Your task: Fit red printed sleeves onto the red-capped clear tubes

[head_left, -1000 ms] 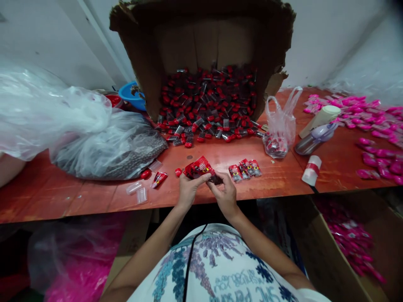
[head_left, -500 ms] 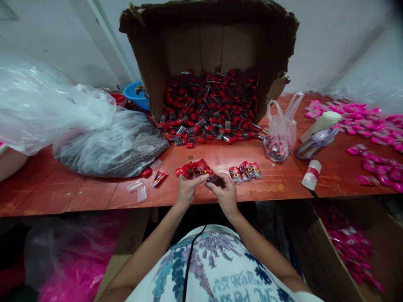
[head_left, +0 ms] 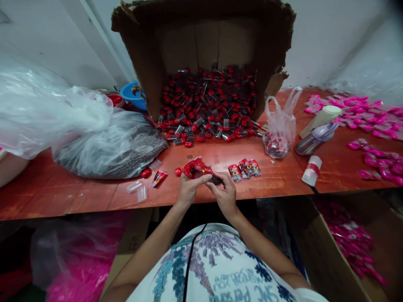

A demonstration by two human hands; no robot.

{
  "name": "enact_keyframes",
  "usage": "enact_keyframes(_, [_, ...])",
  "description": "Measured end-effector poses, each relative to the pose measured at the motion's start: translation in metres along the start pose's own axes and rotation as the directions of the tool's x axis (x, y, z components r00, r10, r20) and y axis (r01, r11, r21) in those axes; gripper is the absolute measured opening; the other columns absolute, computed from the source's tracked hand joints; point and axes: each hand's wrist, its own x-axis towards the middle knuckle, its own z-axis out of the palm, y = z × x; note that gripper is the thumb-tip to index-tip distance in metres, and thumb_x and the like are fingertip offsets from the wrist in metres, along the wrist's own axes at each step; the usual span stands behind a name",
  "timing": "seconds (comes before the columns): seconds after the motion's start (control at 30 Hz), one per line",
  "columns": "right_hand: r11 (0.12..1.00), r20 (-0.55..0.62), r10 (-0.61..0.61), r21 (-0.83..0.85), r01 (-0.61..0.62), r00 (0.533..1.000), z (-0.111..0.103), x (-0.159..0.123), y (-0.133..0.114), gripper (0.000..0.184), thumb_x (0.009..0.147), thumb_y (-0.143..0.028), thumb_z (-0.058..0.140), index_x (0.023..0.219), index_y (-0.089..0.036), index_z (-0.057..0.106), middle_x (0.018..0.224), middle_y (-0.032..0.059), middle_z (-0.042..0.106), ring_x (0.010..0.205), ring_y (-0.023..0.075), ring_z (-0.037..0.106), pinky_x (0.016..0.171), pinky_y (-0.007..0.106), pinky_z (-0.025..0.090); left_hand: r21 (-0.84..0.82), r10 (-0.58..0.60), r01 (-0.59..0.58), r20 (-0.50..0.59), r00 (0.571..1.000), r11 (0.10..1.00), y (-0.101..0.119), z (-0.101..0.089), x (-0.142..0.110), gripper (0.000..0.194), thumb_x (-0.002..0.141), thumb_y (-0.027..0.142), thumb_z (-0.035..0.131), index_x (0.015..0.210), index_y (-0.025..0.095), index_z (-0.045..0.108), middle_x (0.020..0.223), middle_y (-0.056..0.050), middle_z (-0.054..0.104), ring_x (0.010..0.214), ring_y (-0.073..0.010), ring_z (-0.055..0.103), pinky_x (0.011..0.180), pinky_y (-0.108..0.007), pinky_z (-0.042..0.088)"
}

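My left hand [head_left: 188, 190] is closed on a red printed packet [head_left: 195, 167] at the near edge of the red-brown table [head_left: 78, 193]. My right hand [head_left: 224, 191] pinches a small dark tube [head_left: 215, 180] right against that packet. Three filled red packets [head_left: 244, 169] lie on the table just right of my hands. To the left rest a red cap [head_left: 178, 171], another red packet [head_left: 159, 178] and clear little tubes [head_left: 138, 191]. Behind, a torn cardboard box [head_left: 201, 37] lies on its side, spilling a heap of red-capped dark tubes [head_left: 208, 107].
A big clear plastic bag of dark beads [head_left: 110, 147] fills the left. A small plastic bag [head_left: 280, 130], a bottle [head_left: 317, 132] and a white roll [head_left: 311, 170] sit at the right, with pink packets [head_left: 371, 126] beyond. A box of pink packets [head_left: 349, 243] stands under the table.
Both hands stay at the table edge, working the dark tube against the red packet; the packet has crumpled a little. The camera view shifted slightly.
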Motion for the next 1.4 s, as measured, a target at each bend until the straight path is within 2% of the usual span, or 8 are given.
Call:
enact_keyframes(0.2, [0.999, -0.011, 0.014, 0.029, -0.014, 1.000, 0.000, -0.002, 0.002, 0.023, 0.077, -0.028, 0.068, 0.098, -0.023, 0.063, 0.090, 0.0023, 0.061, 0.078, 0.0148, 0.058, 0.072, 0.029, 0.050, -0.005, -0.102, 0.102, 0.050, 0.994, 0.995, 0.002, 0.001, 0.000, 0.070, 0.053, 0.015, 0.082, 0.117, 0.019, 0.056, 0.081, -0.003, 0.072, 0.072, -0.0184, 0.068, 0.073, -0.033, 0.053])
enact_keyframes(0.37, [0.976, 0.049, 0.186, 0.105, -0.191, 0.981, -0.004, -0.002, -0.003, 0.022, 0.071, -0.032, 0.072, 0.088, -0.019, 0.065, 0.080, 0.0003, 0.065, 0.068, 0.0131, 0.056, 0.063, 0.026, 0.048, 0.038, -0.172, 0.168, 0.181, 0.968, 0.985, 0.007, -0.001, 0.001, 0.076, 0.050, 0.012, 0.082, 0.121, 0.017, 0.055, 0.084, -0.007, 0.073, 0.084, -0.0266, 0.069, 0.078, -0.040, 0.053])
enact_keyframes(0.57, [0.867, 0.222, 0.317, 0.325, -0.377, 0.922, -0.006, 0.000, -0.019, 0.022, 0.071, -0.030, 0.073, 0.090, -0.020, 0.067, 0.084, 0.0003, 0.067, 0.075, 0.0156, 0.062, 0.072, 0.030, 0.051, 0.015, -0.234, 0.237, 0.222, 0.947, 0.971, 0.010, -0.001, 0.001, 0.074, 0.050, 0.010, 0.081, 0.119, 0.018, 0.057, 0.083, -0.006, 0.073, 0.089, -0.0277, 0.068, 0.082, -0.041, 0.052])
enact_keyframes(0.7, [0.914, 0.130, 0.305, 0.238, -0.329, 0.943, -0.007, 0.001, -0.017, 0.025, 0.071, -0.032, 0.072, 0.092, -0.020, 0.067, 0.084, 0.0010, 0.066, 0.073, 0.0153, 0.060, 0.069, 0.029, 0.051, -0.002, -0.201, 0.202, 0.093, 0.975, 0.979, 0.002, 0.004, -0.003, 0.053, 0.051, 0.013, 0.082, 0.101, 0.015, 0.066, 0.081, -0.006, 0.073, 0.076, -0.0222, 0.069, 0.076, -0.035, 0.053])
enact_keyframes(0.8, [0.985, 0.032, 0.172, 0.014, -0.172, 0.985, -0.007, 0.000, -0.011, 0.022, 0.076, -0.034, 0.068, 0.094, -0.021, 0.066, 0.086, 0.0020, 0.064, 0.075, 0.0152, 0.058, 0.069, 0.028, 0.049, -0.007, -0.142, 0.141, -0.024, 0.990, 0.990, -0.006, 0.009, -0.006, 0.032, 0.052, 0.015, 0.082, 0.081, 0.013, 0.069, 0.075, -0.004, 0.071, 0.068, -0.0179, 0.066, 0.072, -0.032, 0.053])
enact_keyframes(0.97, [0.985, 0.046, 0.034, -0.171, -0.026, 0.998, -0.005, -0.002, -0.005, 0.018, 0.082, -0.031, 0.062, 0.097, -0.022, 0.064, 0.086, 0.0031, 0.062, 0.077, 0.0160, 0.056, 0.072, 0.029, 0.048, 0.022, -0.046, 0.049, -0.102, 0.994, 0.999, -0.012, 0.017, -0.009, 0.021, 0.055, 0.019, 0.081, 0.068, 0.013, 0.066, 0.064, 0.000, 0.066, 0.060, -0.0135, 0.061, 0.064, -0.026, 0.051])
enact_keyframes(1.23, [0.935, 0.117, 0.291, 0.175, -0.308, 0.950, 0.000, 0.003, -0.005, 0.031, 0.076, -0.034, 0.067, 0.104, -0.021, 0.062, 0.091, 0.0023, 0.066, 0.079, 0.0164, 0.061, 0.072, 0.028, 0.051, -0.078, -0.079, 0.071, -0.102, 0.992, 0.994, 0.001, 0.011, 0.005, 0.028, 0.055, 0.018, 0.080, 0.078, 0.015, 0.066, 0.073, 0.001, 0.068, 0.066, -0.0132, 0.063, 0.070, -0.027, 0.051])
enact_keyframes(1.4, [0.907, 0.161, 0.306, 0.248, -0.339, 0.938, -0.002, 0.006, -0.004, 0.031, 0.074, -0.032, 0.069, 0.101, -0.021, 0.060, 0.089, 0.0011, 0.065, 0.076, 0.0143, 0.060, 0.069, 0.026, 0.050, -0.055, -0.080, 0.076, -0.079, 0.994, 0.996, 0.008, 0.004, 0.007, 0.031, 0.051, 0.013, 0.081, 0.079, 0.014, 0.067, 0.074, -0.001, 0.069, 0.069, -0.0158, 0.065, 0.074, -0.031, 0.053])
